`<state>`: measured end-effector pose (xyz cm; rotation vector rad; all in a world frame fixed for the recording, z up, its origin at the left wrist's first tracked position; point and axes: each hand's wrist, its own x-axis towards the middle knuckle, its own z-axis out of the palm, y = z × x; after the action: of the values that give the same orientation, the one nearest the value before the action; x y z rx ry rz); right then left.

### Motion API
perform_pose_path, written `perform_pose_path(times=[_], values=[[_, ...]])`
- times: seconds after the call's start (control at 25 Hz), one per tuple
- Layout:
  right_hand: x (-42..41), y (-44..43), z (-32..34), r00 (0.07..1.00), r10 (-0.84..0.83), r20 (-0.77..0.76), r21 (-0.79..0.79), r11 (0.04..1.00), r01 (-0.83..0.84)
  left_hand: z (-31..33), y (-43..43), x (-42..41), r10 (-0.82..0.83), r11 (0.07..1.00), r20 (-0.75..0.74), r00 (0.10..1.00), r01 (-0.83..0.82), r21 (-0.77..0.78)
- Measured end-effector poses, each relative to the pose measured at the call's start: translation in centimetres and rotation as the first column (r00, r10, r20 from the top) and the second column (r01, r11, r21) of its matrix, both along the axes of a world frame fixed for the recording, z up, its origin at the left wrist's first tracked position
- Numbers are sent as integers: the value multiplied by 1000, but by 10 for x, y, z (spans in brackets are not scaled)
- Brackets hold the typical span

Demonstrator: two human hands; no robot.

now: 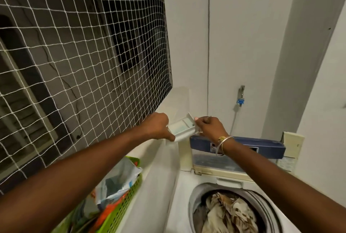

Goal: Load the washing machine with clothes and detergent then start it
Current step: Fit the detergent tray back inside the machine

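Note:
The top-loading washing machine (pixel 183 191) stands at the lower right with its lid (pixel 243 147) raised. Brown and cream clothes (pixel 228 212) fill its drum. Above the machine's back left corner, both hands hold a white detergent drawer (pixel 182 127), lifted off the machine and tilted. My left hand (pixel 157 127) grips its near left end. My right hand (pixel 210 126) pinches its far right end; bangles circle that wrist. An opened detergent pouch (pixel 118 180) lies in a green basket (pixel 121 208) at the lower left.
A white net (pixel 84 55) covers the window opening on the left above a pale ledge (pixel 149 167). A tap with a blue fitting (pixel 240 100) and a hose sits on the white wall behind the machine.

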<state>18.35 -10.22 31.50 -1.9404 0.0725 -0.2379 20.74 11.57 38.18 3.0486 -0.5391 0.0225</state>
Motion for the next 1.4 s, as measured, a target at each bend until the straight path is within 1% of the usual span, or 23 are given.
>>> perform_pose_path(times=[0.08, 0.24, 0.28, 0.4, 0.52, 0.6, 0.64, 0.72, 0.76, 0.84, 0.92, 0.96, 1.0, 1.04, 1.12, 1.28, 1.32, 1.4], values=[[-17, -20, 10, 1000, -3, -22, 43, 999, 4, 7, -18, -11, -35, 999, 10, 999, 35, -26], [-57, -58, 25, 994, 34, -106, 261, 965, -5, 15, -59, -35, -107, 992, 23, 994, 108, -57], [-69, -69, 26, 993, 44, -110, 271, 963, -13, 16, -70, -43, -127, 990, 12, 992, 127, -64], [-97, -99, 22, 996, 54, -74, 193, 981, -39, 11, -100, -63, -172, 980, -20, 985, 169, -103], [-117, -122, 7, 999, 22, -36, 181, 983, -15, -11, -125, -79, -206, 963, -22, 978, 199, -181], [-126, -134, -10, 1000, -21, -22, 155, 988, 24, -30, -138, -90, -198, 942, -40, 979, 179, -283], [-129, -137, -19, 999, -44, -16, 155, 987, 46, -39, -143, -97, -181, 921, -55, 982, 150, -359], [-133, -146, -38, 994, -105, -11, 147, 984, 105, -60, -149, -108, -122, 853, -113, 986, 46, -520], [-135, -149, -46, 990, -143, -14, 132, 981, 144, -71, -151, -113, -103, 801, -168, 980, -19, -598], [-141, -153, -61, 978, -209, -23, 112, 971, 210, -94, -153, -124, -105, 664, -328, 939, -180, -725], [-145, -152, -79, 971, -238, -31, 107, 965, 240, -119, -157, -129, -159, 496, -465, 871, -337, -800], [-147, -151, -90, 971, -237, -36, 122, 963, 240, -131, -160, -130, -179, 431, -494, 851, -384, -817], [-147, -149, -102, 972, -228, -52, 145, 962, 233, -143, -162, -129, -170, 406, -501, 848, -403, -820], [-148, -147, -114, 975, -212, -61, 171, 961, 219, -155, -165, -128, -162, 400, -482, 861, -390, -830], [-146, -141, -139, 967, -240, -81, 183, 951, 251, -179, -166, -124, -137, 436, -446, 884, -351, -829], [-154, -124, -190, 952, -280, -122, 238, 923, 302, -239, -156, -112, -165, 479, -458, 873, -335, -811], [-154, -120, -203, 946, -301, -124, 235, 917, 322, -255, -154, -110, -178, 491, -451, 875, -318, -811], [-154, -114, -229, 927, -351, -134, 167, 914, 370, -283, -155, -106, -169, 520, -447, 879, -306, -798]])
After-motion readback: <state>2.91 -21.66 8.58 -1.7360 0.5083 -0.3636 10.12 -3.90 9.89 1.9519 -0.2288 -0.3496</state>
